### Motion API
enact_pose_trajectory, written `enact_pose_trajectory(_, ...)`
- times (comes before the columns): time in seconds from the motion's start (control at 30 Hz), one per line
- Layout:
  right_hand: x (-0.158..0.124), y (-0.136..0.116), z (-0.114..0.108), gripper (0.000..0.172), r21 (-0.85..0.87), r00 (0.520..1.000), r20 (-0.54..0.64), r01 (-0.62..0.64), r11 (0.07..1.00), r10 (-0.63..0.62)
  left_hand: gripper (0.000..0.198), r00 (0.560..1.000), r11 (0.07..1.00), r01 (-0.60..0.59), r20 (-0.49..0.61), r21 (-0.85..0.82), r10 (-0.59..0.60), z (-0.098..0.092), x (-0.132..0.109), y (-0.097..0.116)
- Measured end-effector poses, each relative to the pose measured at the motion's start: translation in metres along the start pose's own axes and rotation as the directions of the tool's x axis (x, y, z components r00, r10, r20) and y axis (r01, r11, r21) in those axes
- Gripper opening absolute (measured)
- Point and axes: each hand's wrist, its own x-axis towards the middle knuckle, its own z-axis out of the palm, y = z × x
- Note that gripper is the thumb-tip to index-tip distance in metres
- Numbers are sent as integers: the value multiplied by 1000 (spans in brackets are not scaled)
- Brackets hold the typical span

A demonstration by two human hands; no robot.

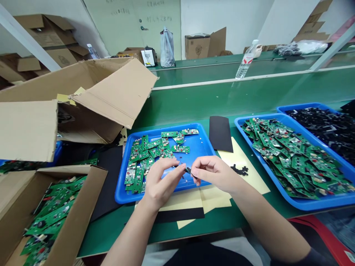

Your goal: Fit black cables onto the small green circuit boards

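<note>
Both hands meet over the near edge of the middle blue tray [119, 184], at table centre.

- Left hand [162, 181]: thumb and forefinger closed in a pinch on one end of a small black piece [188, 170].
- Right hand [213, 173]: fingertips pinched on the other end of the same piece (the piece is too small to make out its shape). It hangs between the two hands, just above the tray's bare blue floor, clear of the boards.
- Green circuit boards [144, 155] lie loose in that tray, at 10 to 12 o'clock from the hands.
- 3 o'clock: black cut-outs [240, 170] on yellow paper [257, 183]; beyond them a second blue tray [305, 205] heaped with boards [291, 155].
- 1 o'clock: black sheet [220, 133]; further off, a water bottle [245, 61].
- 8 o'clock: cardboard box [72, 229] holding more boards.
- 10 o'clock: large open carton [111, 96].
</note>
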Motion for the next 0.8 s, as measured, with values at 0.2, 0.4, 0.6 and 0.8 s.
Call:
enact_pose_trajectory(0.2,-1,-3,0,23,-15,999,39,-2,1000,2,43,997,994,71,18,-78,-70,0,2,3)
enact_pose_trajectory(0.4,0,-2,-4,23,-84,998,49,-35,996,39,43,996,993,73,67,-88,-67,0,1,4)
enact_pose_trajectory(0.6,1,2,-4,23,-125,997,71,-7,992,16,42,996,994,75,61,-79,-70,0,0,4)
enact_pose_trajectory(0.8,1,4,-5,20,-194,997,65,43,980,-31,39,997,994,55,64,-96,-49,2,-1,2)
